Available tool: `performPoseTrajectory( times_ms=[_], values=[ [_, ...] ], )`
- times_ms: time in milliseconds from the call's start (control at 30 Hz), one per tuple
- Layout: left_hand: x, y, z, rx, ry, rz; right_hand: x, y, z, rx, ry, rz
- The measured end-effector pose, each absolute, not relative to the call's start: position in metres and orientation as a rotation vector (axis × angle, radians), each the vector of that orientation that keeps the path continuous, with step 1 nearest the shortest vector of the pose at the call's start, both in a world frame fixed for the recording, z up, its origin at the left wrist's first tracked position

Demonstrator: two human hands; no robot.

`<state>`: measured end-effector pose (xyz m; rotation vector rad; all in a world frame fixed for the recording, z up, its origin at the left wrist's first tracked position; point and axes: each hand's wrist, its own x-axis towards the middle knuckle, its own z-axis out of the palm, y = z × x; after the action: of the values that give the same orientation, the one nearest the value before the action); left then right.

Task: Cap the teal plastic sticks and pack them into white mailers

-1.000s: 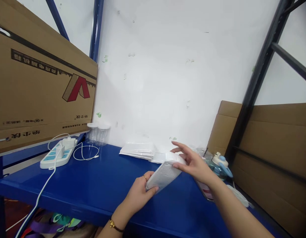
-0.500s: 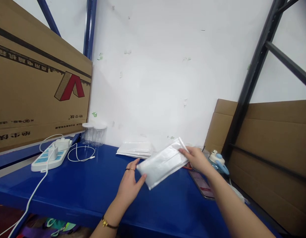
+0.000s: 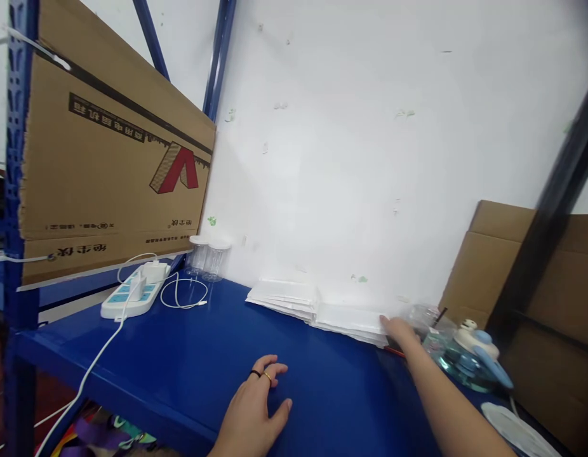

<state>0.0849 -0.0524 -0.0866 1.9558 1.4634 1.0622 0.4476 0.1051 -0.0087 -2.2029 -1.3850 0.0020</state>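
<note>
Two low piles of flat white packets lie side by side at the back of the blue table, against the wall: a left pile (image 3: 282,295) and a right pile (image 3: 346,320). My right hand (image 3: 399,331) reaches forward to the right pile, its fingers closed on the right end of the top white packet, which lies flat; the fingertips are partly hidden. Nearer to me, my left hand (image 3: 256,403) hovers over the bare blue tabletop (image 3: 180,355). Its fingers are apart and loosely bent, and it holds nothing. Two rings show on it.
On the left stand a white power strip (image 3: 134,298) with plugs and a looped white cable (image 3: 182,304). Two clear lidded jars (image 3: 211,260) are by the wall. At right, a blue-tinted pot (image 3: 470,362) sits near clear plastic (image 3: 422,317). Cardboard (image 3: 122,171) walls the left side.
The white packet held up between both hands is now down on the right pile. My right hand went forward with it; my left hand let go and drew back. The view turned left.
</note>
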Motion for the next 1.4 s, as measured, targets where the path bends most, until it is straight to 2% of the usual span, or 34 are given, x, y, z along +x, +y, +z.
performPoseTrajectory(
  times_ms=[133, 267, 367, 567, 667, 767, 867, 933, 1067, 1233, 1400],
  values=[
    [0.085, -0.055, -0.086, 1.98, 1.503, 1.019, 0.407, 0.12, 0.0, -2.109, -1.546, -0.186],
    [0.086, -0.055, -0.086, 1.99, 1.517, 1.007, 0.332, 0.131, -0.004, -1.661, -2.193, -0.374],
    [0.085, -0.053, -0.083, 2.0, 1.497, 1.015, 0.29, 0.137, -0.01, -1.675, -2.346, -0.558],
    [0.081, -0.049, -0.084, 1.932, 1.387, 1.056, 0.266, 0.14, -0.006, -1.726, -2.324, -0.613],
    [0.08, -0.041, -0.087, 1.641, 1.241, 1.209, 0.263, 0.13, 0.007, -1.736, -2.248, -0.653],
    [0.083, -0.03, -0.08, 1.047, 0.977, 1.372, 0.265, 0.104, 0.02, -1.737, -2.176, -0.68],
    [0.09, -0.017, -0.064, 0.393, 0.735, 1.265, 0.278, 0.061, 0.02, -1.682, -2.162, -0.671],
    [0.097, -0.007, -0.055, 0.186, 0.678, 1.224, 0.293, 0.029, 0.009, -1.519, -2.193, -0.587],
    [0.111, 0.012, -0.048, 0.126, 0.634, 1.446, 0.326, -0.023, -0.029, -1.274, -2.39, -0.349],
    [0.126, 0.036, -0.043, 0.178, 0.637, 1.698, 0.355, -0.035, -0.055, -1.305, -2.37, 0.128],
    [0.128, 0.05, -0.03, 0.431, 0.555, 1.762, 0.365, -0.022, -0.07, -1.45, -2.155, 0.604]
  ],
)
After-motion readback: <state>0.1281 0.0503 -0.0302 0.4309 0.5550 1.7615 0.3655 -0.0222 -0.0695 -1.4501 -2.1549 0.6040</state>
